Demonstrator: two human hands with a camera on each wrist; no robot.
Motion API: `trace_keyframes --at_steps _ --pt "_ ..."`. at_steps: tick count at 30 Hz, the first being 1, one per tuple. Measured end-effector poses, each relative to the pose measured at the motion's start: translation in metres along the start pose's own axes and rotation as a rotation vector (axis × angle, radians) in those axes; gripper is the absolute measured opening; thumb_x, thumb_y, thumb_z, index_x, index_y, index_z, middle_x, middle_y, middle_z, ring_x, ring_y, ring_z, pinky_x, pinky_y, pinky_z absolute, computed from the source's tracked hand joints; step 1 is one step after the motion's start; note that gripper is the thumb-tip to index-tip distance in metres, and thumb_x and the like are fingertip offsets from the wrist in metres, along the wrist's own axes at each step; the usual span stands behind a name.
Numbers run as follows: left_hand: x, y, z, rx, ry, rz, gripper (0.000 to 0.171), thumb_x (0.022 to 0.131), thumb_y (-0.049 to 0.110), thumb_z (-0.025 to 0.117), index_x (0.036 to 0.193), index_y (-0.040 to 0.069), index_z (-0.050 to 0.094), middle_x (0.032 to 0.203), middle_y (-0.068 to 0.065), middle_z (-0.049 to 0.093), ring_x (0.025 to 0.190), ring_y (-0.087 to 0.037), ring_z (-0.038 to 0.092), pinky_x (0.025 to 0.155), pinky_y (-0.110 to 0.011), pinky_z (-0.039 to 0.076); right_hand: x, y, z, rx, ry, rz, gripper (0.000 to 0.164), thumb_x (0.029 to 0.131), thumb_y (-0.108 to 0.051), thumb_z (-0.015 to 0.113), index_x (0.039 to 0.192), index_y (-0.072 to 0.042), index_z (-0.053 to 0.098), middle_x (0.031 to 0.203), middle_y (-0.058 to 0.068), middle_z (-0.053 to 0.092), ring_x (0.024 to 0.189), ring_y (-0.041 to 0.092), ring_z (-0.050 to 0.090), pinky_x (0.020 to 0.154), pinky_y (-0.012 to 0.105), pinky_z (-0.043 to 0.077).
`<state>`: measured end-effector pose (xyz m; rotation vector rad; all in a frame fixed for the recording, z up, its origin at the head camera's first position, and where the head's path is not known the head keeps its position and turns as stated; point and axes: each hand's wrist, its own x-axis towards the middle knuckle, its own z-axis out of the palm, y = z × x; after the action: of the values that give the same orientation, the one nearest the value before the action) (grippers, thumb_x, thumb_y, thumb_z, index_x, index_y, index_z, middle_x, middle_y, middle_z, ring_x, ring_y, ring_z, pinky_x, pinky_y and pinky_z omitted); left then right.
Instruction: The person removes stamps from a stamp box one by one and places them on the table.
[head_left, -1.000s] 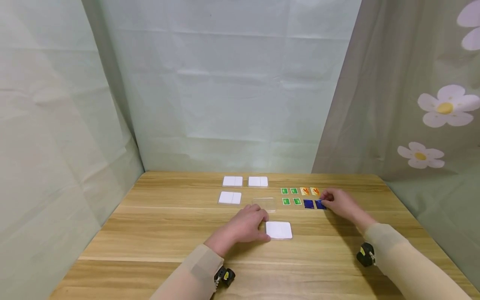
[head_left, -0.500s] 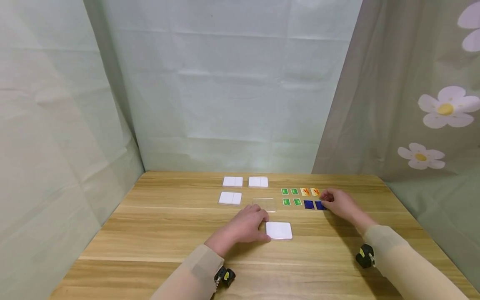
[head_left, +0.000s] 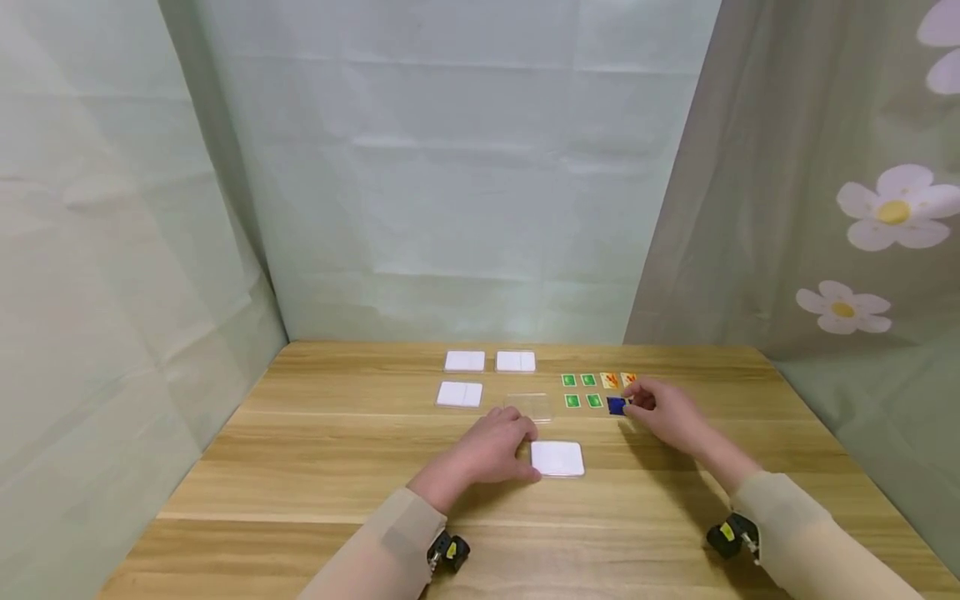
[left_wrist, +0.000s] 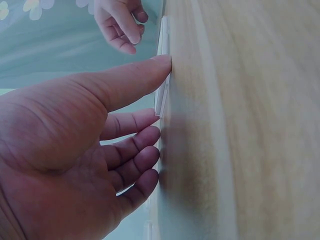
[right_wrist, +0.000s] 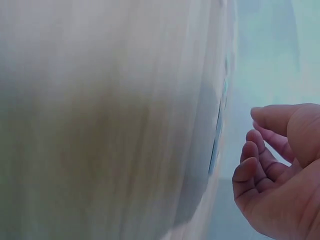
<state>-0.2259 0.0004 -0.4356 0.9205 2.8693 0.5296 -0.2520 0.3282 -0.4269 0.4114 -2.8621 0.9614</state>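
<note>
My left hand (head_left: 491,446) rests on the table beside a white card in a clear case (head_left: 557,458). Its thumb and index fingertip touch the case's left corners in the left wrist view, the other fingers loosely bent. Over the blue squares hovers my right hand (head_left: 667,412), thumb and index close together. Nothing shows between them in the right wrist view (right_wrist: 280,165). One small blue square (head_left: 617,406) lies left of its fingertips; the hand hides the other from the head view. Green squares (head_left: 572,401) and orange-patterned squares (head_left: 609,381) lie nearby in rows.
A clear empty case (head_left: 534,407) lies just beyond my left hand. Further off are three more white cards in cases, one at the left (head_left: 459,394) and two at the back (head_left: 515,361). Curtains stand around the wooden table (head_left: 315,467).
My right hand has come off the right-hand blue square and shifted left and up, now covering that square's place. The left hand and the cases have stayed put.
</note>
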Motion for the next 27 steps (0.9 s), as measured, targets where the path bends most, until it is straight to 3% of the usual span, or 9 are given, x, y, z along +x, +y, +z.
trace_keyframes --at_steps 12,27 --pt "-0.001 -0.001 0.002 0.000 -0.001 -0.001 0.053 0.086 0.041 0.097 0.125 0.013 0.075 0.121 0.000 0.066 0.107 -0.017 0.053 0.100 -0.036 0.050 -0.019 -0.030 0.026 0.102 -0.145 -0.107 0.023 0.103 -0.012 0.079 0.124 -0.003 0.076 0.101 -0.002 0.069 0.094 0.016 0.065 0.081 0.033 0.057" --pt "-0.004 -0.003 0.001 0.007 0.002 0.006 0.052 0.088 0.041 0.096 0.125 0.012 0.075 0.117 0.001 0.066 0.104 -0.016 0.053 0.095 -0.034 0.050 -0.029 -0.048 0.042 0.180 -0.292 -0.160 0.046 0.094 -0.021 0.091 0.133 -0.002 0.074 0.112 0.003 0.069 0.096 0.018 0.063 0.080 0.028 0.054"
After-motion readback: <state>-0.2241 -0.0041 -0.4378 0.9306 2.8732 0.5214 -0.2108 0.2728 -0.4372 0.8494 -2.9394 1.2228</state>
